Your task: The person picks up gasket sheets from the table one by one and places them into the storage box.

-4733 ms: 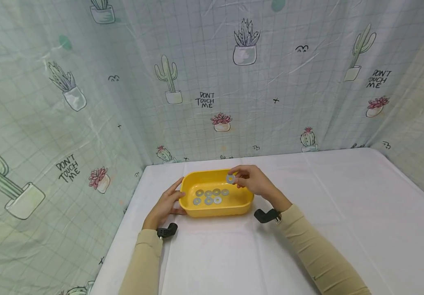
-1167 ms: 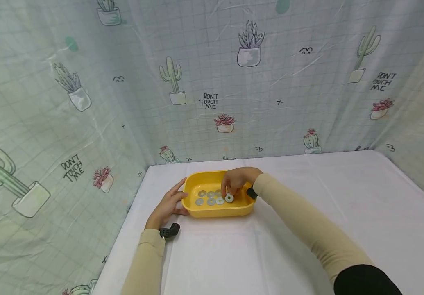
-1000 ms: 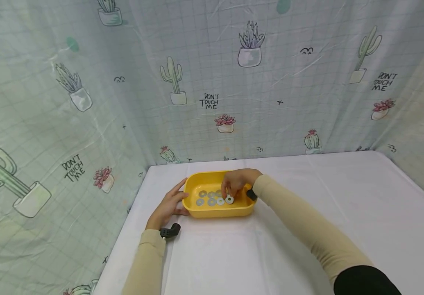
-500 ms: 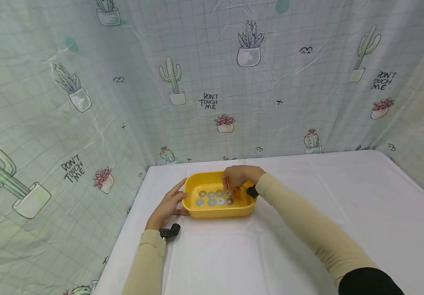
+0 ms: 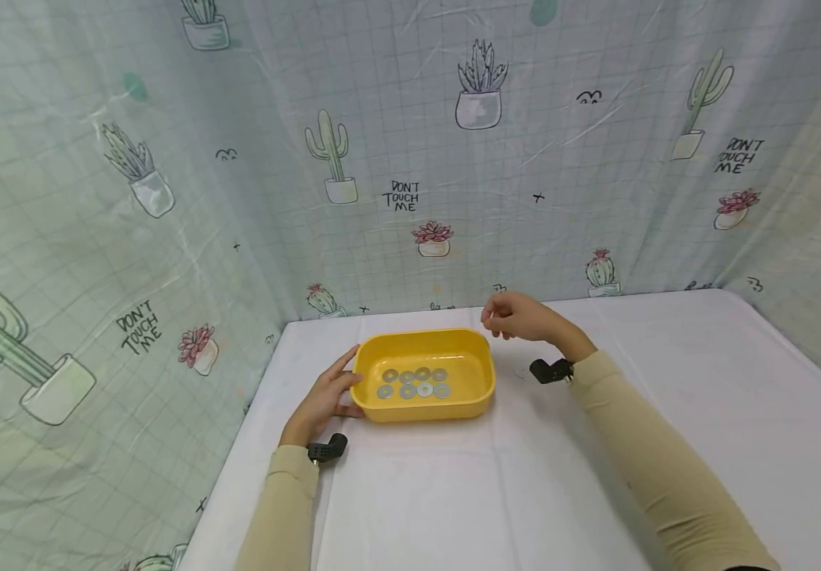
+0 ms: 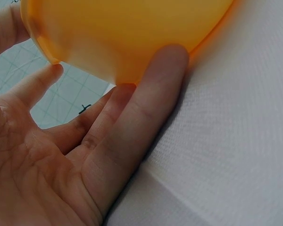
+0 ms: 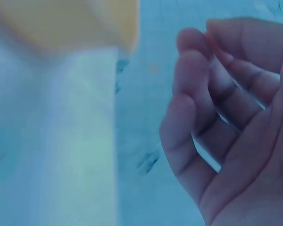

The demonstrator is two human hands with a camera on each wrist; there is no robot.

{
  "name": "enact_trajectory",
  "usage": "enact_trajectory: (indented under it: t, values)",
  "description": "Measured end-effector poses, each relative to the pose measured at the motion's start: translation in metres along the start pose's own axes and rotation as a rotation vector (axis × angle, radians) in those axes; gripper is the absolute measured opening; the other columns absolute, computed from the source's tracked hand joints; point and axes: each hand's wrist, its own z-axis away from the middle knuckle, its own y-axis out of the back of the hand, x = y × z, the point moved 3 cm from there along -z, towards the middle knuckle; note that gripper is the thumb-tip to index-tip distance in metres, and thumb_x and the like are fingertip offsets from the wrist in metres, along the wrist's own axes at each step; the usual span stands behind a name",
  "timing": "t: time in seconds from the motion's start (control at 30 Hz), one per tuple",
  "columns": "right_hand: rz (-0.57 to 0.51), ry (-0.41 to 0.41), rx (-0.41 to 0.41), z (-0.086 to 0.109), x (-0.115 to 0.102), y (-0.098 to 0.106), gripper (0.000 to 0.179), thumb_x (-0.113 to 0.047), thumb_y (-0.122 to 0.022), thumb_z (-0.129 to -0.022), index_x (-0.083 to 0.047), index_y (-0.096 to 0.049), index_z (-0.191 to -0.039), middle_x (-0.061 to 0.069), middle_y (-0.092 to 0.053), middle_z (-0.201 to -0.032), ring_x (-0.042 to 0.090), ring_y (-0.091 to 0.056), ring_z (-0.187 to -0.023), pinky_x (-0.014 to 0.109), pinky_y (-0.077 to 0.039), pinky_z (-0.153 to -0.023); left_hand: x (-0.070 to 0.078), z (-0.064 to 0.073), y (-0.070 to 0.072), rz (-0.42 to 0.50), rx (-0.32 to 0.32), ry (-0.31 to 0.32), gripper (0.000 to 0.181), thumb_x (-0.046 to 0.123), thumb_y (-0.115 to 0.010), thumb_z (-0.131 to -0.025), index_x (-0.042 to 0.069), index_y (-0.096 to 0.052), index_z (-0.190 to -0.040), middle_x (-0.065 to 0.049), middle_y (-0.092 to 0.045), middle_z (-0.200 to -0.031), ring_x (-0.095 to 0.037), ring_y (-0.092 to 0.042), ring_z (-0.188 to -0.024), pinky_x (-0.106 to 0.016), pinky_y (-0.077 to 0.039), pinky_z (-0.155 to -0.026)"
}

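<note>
In the head view, a shallow yellow plastic tray [image 5: 477, 406] stands on the table. Flat grey metal washers [image 5: 425, 389] lie in it in two short rows, several in all. My left hand [image 5: 320, 404] grips the tray's left end, thumb over the rim and other fingers against the outside; the left wrist view has these fingers [image 6: 146, 99] on the wall. Beyond the tray's back right corner, my right hand [image 5: 517, 317] is raised with its fingers loosely bent. Seen from the right wrist, its thumb and fingertips [image 7: 191, 70] come together with nothing visible between them.
White cloth covers the table [image 5: 410, 492]. A cactus-print curtain [image 5: 381, 159] hangs behind it and on both sides. Each wrist wears a small black camera [image 5: 551, 370].
A washer pinched by my right hand above the tray is now down inside, filling out the rows. The right hand has let go and moved out right and back. My left hand keeps its place.
</note>
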Motion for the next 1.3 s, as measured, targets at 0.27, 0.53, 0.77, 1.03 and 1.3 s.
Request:
enact_trajectory:
  t: [0.27,0.53,0.77,1.03,1.3]
  values:
    - [0.031,-0.163,0.069,0.032,0.062,-0.011,0.016,-0.017,-0.063,-0.099,-0.005,-0.065,-0.109,0.007,-0.062,-0.086,0.021,-0.056,-0.073,0.031,-0.051,-0.066,-0.001,0.001,0.002,0.01,-0.014,-0.005,0.061,0.025,-0.058,-0.101,0.048,-0.038,-0.154,-0.019,-0.054,-0.139,-0.026,-0.066,-0.105,-0.05,-0.066,-0.077]
    - [0.105,-0.292,0.089,0.043,0.084,-0.026,0.026,-0.023,-0.074,-0.092,-0.006,-0.064,-0.11,0.006,-0.058,-0.087,0.019,-0.054,-0.074,0.026,-0.046,-0.063,-0.004,-0.003,0.002,0.013,-0.021,-0.004,0.061,0.027,-0.059,-0.101,0.048,-0.038,-0.154,-0.02,-0.053,-0.141,-0.026,-0.066,-0.106,-0.05,-0.066,-0.078]
    - [0.123,-0.336,0.115,0.042,0.084,-0.029,0.027,-0.025,-0.077,-0.089,-0.007,-0.066,-0.106,0.007,-0.056,-0.087,0.021,-0.053,-0.078,0.027,-0.044,-0.064,-0.004,-0.003,0.002,0.014,-0.024,-0.009,0.062,0.027,-0.059,-0.101,0.047,-0.037,-0.155,-0.02,-0.052,-0.141,-0.027,-0.065,-0.109,-0.05,-0.066,-0.078]
    - [0.155,-0.325,0.107,0.041,0.085,-0.03,0.025,-0.026,-0.077,-0.089,-0.008,-0.067,-0.103,0.007,-0.056,-0.087,0.021,-0.053,-0.078,0.027,-0.044,-0.064,-0.002,-0.002,0.001,0.003,-0.018,-0.001,0.062,0.027,-0.059,-0.101,0.048,-0.037,-0.155,-0.019,-0.053,-0.142,-0.028,-0.065,-0.11,-0.049,-0.066,-0.079]
    - [0.147,-0.293,0.101,0.039,0.085,-0.029,0.019,-0.023,-0.076,-0.09,-0.008,-0.068,-0.099,0.005,-0.056,-0.084,0.02,-0.052,-0.076,0.027,-0.043,-0.063,-0.001,-0.003,0.002,0.002,-0.022,-0.008,0.062,0.028,-0.059,-0.101,0.048,-0.036,-0.155,-0.02,-0.053,-0.141,-0.027,-0.065,-0.106,-0.048,-0.066,-0.078]
